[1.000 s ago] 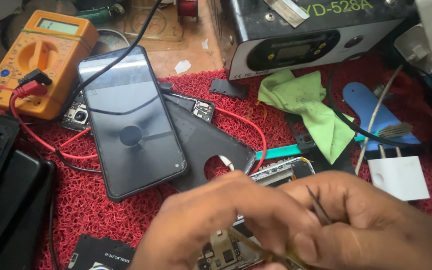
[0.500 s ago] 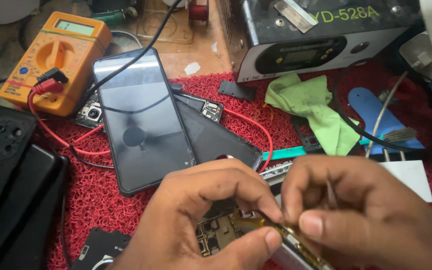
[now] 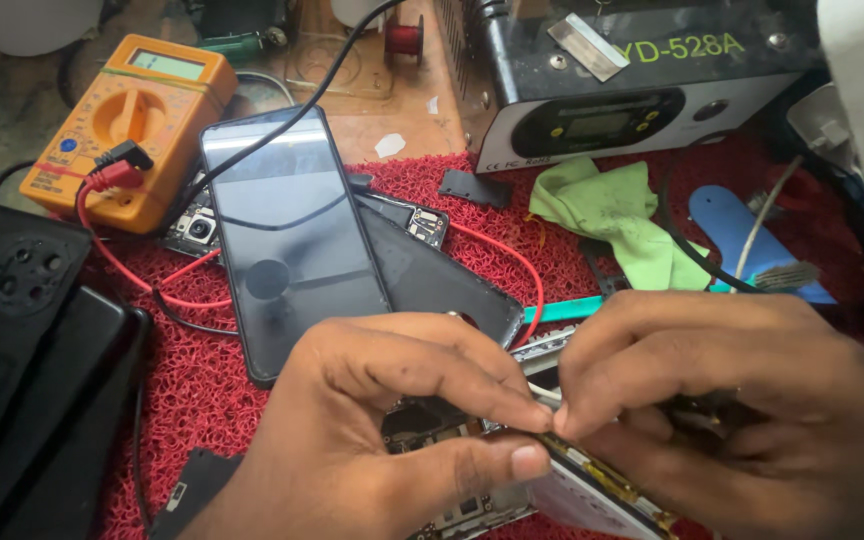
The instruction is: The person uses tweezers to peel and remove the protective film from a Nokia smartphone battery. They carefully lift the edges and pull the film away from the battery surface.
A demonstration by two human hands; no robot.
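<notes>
While both hands meet at six o'clock:
Left hand [image 3: 392, 440]: pinched on opened phone [image 3: 572, 490].
Right hand [image 3: 742, 410]: clamped on tweezers [image 3: 544, 394].
Multimeter [image 3: 132, 125]: ten o'clock, orange.

Left hand [image 3: 382, 440] and right hand [image 3: 742, 420], fingers pinched together

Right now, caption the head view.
Both hands pinch an opened phone's circuit board over a red mat.
</notes>
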